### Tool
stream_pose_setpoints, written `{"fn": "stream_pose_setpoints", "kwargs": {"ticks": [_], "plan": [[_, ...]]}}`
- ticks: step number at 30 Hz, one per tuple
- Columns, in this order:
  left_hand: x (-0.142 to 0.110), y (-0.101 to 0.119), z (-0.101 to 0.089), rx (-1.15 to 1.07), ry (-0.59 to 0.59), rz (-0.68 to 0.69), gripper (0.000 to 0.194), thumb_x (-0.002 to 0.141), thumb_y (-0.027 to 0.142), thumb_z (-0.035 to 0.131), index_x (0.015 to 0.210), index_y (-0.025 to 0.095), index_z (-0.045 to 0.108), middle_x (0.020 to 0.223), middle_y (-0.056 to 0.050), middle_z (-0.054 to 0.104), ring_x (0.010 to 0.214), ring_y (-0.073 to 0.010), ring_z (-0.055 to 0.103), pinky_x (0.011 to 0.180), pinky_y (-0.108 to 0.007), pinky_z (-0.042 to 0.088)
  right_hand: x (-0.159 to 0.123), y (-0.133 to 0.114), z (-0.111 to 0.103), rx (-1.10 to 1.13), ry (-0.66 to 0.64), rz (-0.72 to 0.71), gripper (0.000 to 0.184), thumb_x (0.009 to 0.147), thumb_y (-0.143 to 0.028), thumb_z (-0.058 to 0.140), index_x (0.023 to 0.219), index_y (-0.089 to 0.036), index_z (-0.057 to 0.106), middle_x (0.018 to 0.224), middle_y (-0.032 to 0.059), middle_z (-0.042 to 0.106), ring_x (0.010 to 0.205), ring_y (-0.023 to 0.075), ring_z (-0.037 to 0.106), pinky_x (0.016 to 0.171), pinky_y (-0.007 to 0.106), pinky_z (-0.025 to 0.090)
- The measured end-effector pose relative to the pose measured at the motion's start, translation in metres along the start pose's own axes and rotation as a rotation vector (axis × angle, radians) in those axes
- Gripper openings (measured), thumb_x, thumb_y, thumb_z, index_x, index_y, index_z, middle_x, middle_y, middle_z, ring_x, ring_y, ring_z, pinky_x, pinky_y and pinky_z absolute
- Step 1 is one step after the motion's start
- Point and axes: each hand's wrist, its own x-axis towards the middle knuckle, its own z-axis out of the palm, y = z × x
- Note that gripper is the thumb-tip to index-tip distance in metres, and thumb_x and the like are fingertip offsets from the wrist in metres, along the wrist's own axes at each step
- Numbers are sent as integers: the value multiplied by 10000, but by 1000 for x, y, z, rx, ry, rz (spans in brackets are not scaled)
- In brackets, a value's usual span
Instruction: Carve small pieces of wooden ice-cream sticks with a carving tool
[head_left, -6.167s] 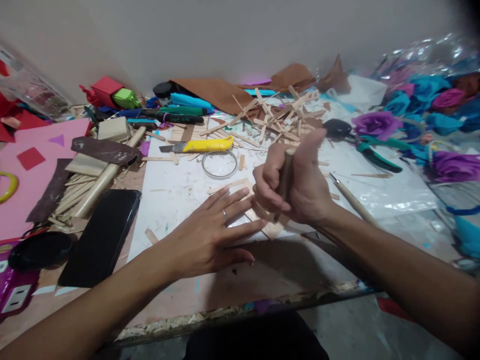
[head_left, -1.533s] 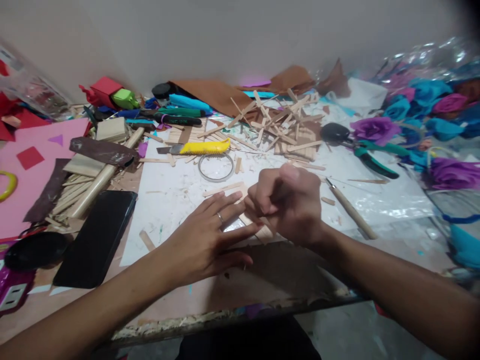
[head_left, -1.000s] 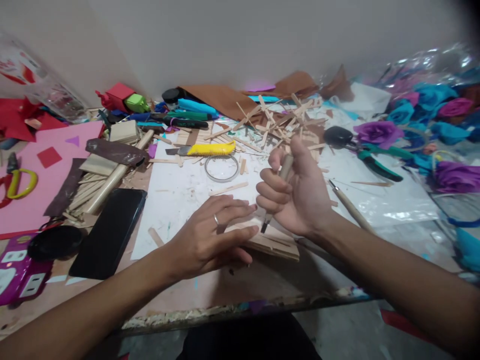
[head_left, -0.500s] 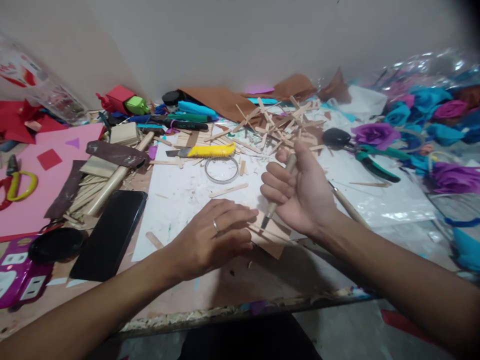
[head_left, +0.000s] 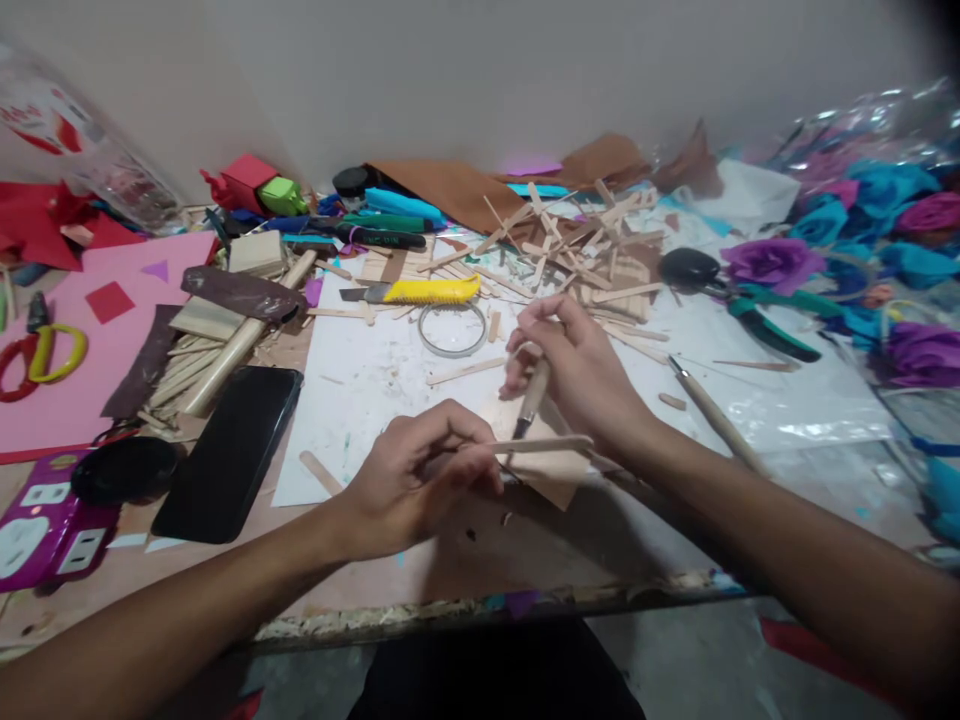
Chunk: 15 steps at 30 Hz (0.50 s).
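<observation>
My left hand [head_left: 409,480] is closed in a pinch on a thin wooden craft stick [head_left: 544,443], held level just above the table's front middle. My right hand [head_left: 574,370] is wrapped round a wooden-handled craft knife [head_left: 531,400], its blade pointing down towards the stick. Under both lies a flat panel of joined wooden sticks [head_left: 555,470] on a white sheet [head_left: 375,380].
A black phone [head_left: 229,450] lies at the left, a yellow box cutter [head_left: 420,292] and a tape ring [head_left: 452,330] behind. A heap of loose sticks [head_left: 585,250], green-handled pliers [head_left: 742,305] and paper flowers [head_left: 862,240] fill the right; pink paper [head_left: 112,340] the left.
My left hand lifted off the wooden panel and pinched up one stick. My right hand turned over and lowered the knife towards it. The view drifted slightly right.
</observation>
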Motion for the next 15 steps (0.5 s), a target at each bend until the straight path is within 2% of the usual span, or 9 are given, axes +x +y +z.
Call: {"fn": "stream_pose_setpoints", "kwargs": {"ticks": [1,3,4,6,8,10,13,15], "plan": [[-1,1,1,-66,18,-55,60,1084,198,565,1070,184,622,855,-34,765,760,-110,715,723,-216,562,1,3,-4,-202,-14,-167,134,1029,-394,622,1018,-263,597,1009,25,632,824,187,649,775,374,559],[0,2,1,-171,48,-129,88,1098,257,558,1065,186,598,856,-40,790,759,-111,731,729,-216,577,3,5,-11,-577,-61,-493,190,1055,-418,586,1073,-247,668,1215,81,616,1144,253,610,978,445,498],[0,2,2,-217,58,-150,104,1100,280,561,1057,188,586,853,-39,796,757,-110,731,733,-216,581,4,5,-15,-712,-107,-628,227,1079,-409,543,1065,-235,687,1230,93,630,1223,270,570,1037,468,448],[2,3,1,-306,57,-175,126,1102,309,563,1046,196,557,854,-34,806,748,-102,726,736,-214,580,7,4,-20,-850,-234,-807,335,1123,-396,446,984,-217,693,1103,84,699,1160,261,582,1047,485,390],[3,3,0,-378,49,-190,137,1105,325,560,1046,205,532,854,-30,812,741,-99,721,736,-214,577,8,4,-21,-862,-352,-888,477,1152,-416,339,865,-205,656,861,47,699,917,214,592,967,459,385],[4,2,0,-411,51,-216,149,1105,339,562,1053,202,537,848,-36,813,747,-104,725,743,-221,577,9,5,-20,-821,-426,-910,547,1161,-431,286,780,-192,597,723,21,631,749,176,531,846,403,392],[4,1,-1,-418,51,-252,206,1092,369,585,1028,174,600,805,-44,801,731,-114,729,725,-225,582,8,7,-17,-767,-489,-899,554,1167,-398,285,734,-183,555,671,7,574,663,148,486,702,337,365],[4,1,-1,-424,47,-259,235,1085,385,595,1007,165,627,756,-30,780,701,-119,726,682,-221,577,8,8,-17,-762,-494,-906,540,1166,-373,299,729,-182,552,673,10,567,660,147,483,678,322,359]]}}
